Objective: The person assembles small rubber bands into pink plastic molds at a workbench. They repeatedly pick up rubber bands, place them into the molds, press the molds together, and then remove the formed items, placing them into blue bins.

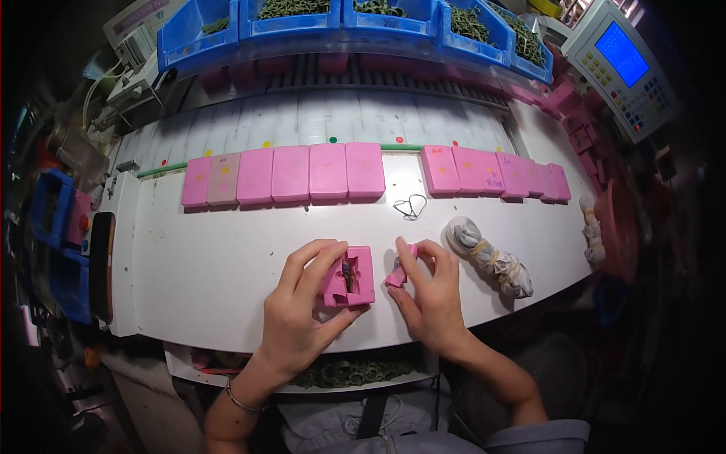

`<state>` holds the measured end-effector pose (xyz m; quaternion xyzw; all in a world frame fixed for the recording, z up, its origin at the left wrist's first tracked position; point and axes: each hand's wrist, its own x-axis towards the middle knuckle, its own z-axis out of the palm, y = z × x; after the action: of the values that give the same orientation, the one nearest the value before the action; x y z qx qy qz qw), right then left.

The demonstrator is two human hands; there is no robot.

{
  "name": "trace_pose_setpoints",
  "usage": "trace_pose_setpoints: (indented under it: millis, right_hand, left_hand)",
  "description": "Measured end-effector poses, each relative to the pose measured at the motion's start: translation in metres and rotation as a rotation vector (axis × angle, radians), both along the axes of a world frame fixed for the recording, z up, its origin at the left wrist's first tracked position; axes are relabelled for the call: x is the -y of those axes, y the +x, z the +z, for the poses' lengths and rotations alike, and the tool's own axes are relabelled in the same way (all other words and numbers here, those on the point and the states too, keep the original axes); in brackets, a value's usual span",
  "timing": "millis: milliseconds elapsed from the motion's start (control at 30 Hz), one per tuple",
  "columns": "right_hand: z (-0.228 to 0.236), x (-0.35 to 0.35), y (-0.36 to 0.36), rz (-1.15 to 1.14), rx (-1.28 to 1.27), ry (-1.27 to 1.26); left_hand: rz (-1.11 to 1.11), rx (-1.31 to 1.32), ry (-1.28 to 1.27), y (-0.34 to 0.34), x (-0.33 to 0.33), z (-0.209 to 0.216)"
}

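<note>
My left hand (302,303) is closed around a pink block (349,276), thumb on its near side and fingers curled over its left and top edge. The block rests on the white desk (204,265), close to the front edge and about in the middle of it. It has a slot cut in its top, and a small dark part sits inside this slot; I cannot tell what the part is.

My right hand (432,291) pinches a small pink piece (398,274) between thumb and fingertips, just to the right of the block but not touching it. The 2 hands are near each other, each one clamped on its own thing.

I judge the block as light and stiff, like hard plastic, with smooth sides that may slide a little on the desk. So I think it is best held by the 2 long sides, away from the slot, so the dark part is not pushed. The small piece looks light and easy to drop; a pinch on its flat faces seems right.

Along the back part of the desk stands a row of pink blocks (291,174), 6 together on the left and more on the right. A thin wire loop (410,206) lies between the row and my hands. A grey cloth bundle (491,257) tied with bands lies toward the right edge. Blue bins (287,26) stand behind the desk.
</note>
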<state>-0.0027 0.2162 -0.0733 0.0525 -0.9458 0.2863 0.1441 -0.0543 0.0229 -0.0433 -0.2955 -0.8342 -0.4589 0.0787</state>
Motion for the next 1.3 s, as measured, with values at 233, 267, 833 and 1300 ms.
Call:
trace_pose_setpoints:
  millis: [233,267,833,1300]
  right_hand:
    - [-0.008,-0.003,-0.003,0.033,-0.108,-0.202]
    - [-0.008,-0.002,-0.004,0.045,-0.119,-0.176]
    - [-0.001,-0.006,-0.004,-0.008,-0.077,0.040]
    - [0.024,-0.065,-0.014,-0.176,-0.118,0.118]
  left_hand:
    - [-0.005,0.180,0.098,0.007,0.003,-0.003]
    - [0.002,0.185,0.101,0.007,0.003,-0.003]
    - [-0.049,0.243,0.170,0.004,0.007,-0.016]
    - [-0.056,0.160,0.334,0.000,0.002,-0.031]
